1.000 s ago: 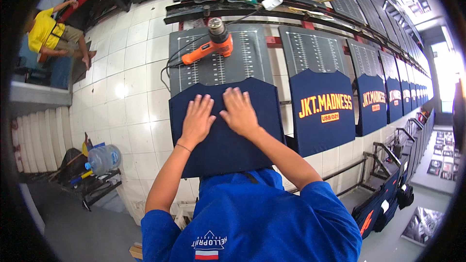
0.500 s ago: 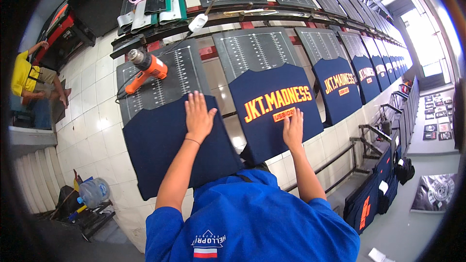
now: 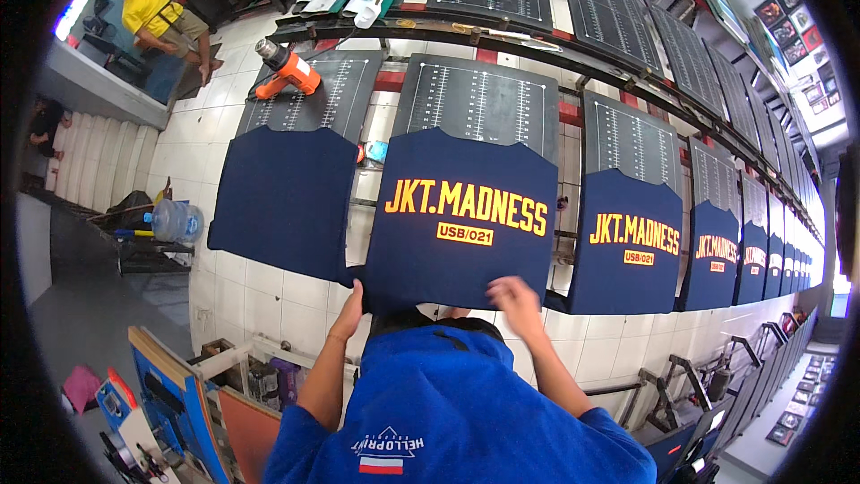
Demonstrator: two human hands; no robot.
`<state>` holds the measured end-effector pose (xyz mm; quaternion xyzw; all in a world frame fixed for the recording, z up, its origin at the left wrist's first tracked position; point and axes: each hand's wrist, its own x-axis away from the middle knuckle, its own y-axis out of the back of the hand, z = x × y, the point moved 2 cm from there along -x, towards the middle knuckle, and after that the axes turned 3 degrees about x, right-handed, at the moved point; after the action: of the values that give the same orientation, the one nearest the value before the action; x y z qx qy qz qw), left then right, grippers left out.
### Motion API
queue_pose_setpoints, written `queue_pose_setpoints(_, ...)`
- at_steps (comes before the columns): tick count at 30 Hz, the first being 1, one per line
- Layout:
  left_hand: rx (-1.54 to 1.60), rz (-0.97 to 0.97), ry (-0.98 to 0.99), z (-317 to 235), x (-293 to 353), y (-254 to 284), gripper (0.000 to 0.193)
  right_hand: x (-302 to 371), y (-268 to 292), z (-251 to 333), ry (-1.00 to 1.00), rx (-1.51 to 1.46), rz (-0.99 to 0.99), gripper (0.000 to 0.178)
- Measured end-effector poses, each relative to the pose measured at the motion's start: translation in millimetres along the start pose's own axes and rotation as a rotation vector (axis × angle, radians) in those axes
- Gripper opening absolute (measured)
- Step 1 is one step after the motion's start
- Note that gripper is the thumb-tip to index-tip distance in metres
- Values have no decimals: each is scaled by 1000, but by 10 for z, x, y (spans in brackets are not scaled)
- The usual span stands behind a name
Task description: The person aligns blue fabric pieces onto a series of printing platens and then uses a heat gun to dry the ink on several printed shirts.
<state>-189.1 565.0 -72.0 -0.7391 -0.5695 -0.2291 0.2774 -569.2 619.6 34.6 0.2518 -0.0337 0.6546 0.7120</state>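
In the middle of the frame, a navy T-shirt (image 3: 448, 278) with yellow-orange lettering lies spread over a black platen (image 3: 479, 94) marked with white rulers. The left hand (image 3: 348, 312) is at the shirt's lower left corner, seen edge-on; whether it grips the cloth cannot be told. The right hand (image 3: 518, 300), slightly blurred, has its fingers bent at the lower right hem; a pinch on the fabric cannot be confirmed. Left of centre lies an unprinted navy shirt (image 3: 282, 202), with an orange heat gun (image 3: 294, 73) resting on the platen above it. More printed shirts (image 3: 627, 287) recede toward the right edge.
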Motion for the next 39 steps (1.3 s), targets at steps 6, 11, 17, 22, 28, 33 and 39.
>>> queue_pose_setpoints(6,-187,132,-241,-617,1048,-496,43,343,-1018,693,260,133,670,44)
queue_pose_setpoints(11,-477,-137,-706,-1271,1187,-1657,29,49,-671,1334,-95,-168,327,30)
queue_pose_setpoints(17,-716,-390,-674,-1796,-80,-1703,31,-1313,1136,3061,308,-818,-25,9)
queue_pose_setpoints(22,-310,-573,-1402,-4124,509,-1268,32,-982,3062,4031,831,-792,-57,22)
queue_pose_setpoints(28,-844,-453,-1613,-3710,1913,-1375,41,-22,2832,2775,600,-961,-151,18)
queue_pose_setpoints(33,-988,-318,-1209,-2573,1721,-1099,39,48,2053,1207,201,-1113,-239,15)
queue_pose_setpoints(39,-1020,55,-624,-1479,1331,-774,62,338,1237,-297,-206,-1072,-170,24)
